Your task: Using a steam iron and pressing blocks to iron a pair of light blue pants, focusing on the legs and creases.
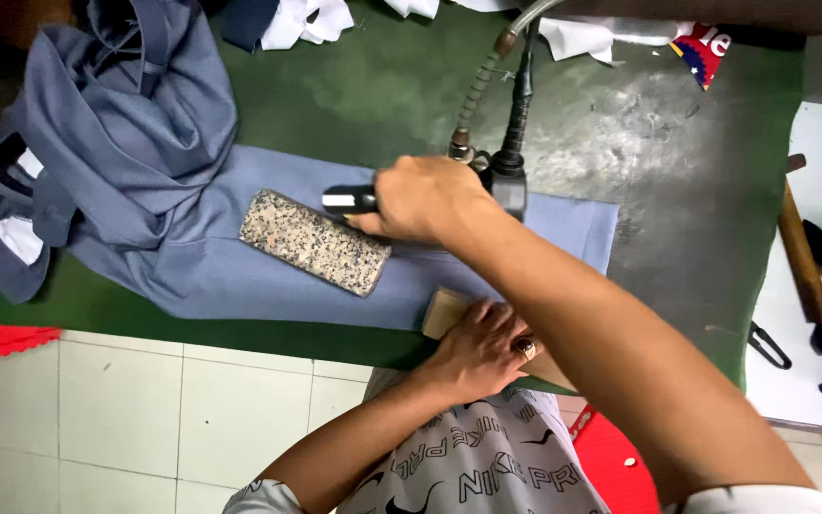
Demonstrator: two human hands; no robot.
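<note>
Head view: my right hand [425, 200] is wrapped tight around the steam iron [497, 181] handle, sitting on the blue-grey trousers [240, 276] spread over the green counter [382, 105]. Left hand [478, 347] lies flat, fingers closed, on a wooden block [441, 312] at the near edge. Granite block [316, 242] weighs down the flat leg; I'd say that stretch looks pressed, the bunched part far left doesn't. Bare counter to the right.

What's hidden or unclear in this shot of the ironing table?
Head view:
- Steam iron: body mostly covered by the right hand.
- Wooden block: partly under the left hand and the right forearm.
- Blue garment: bunched, its shape unclear.
- Hoses: cut off by the top edge.
</note>
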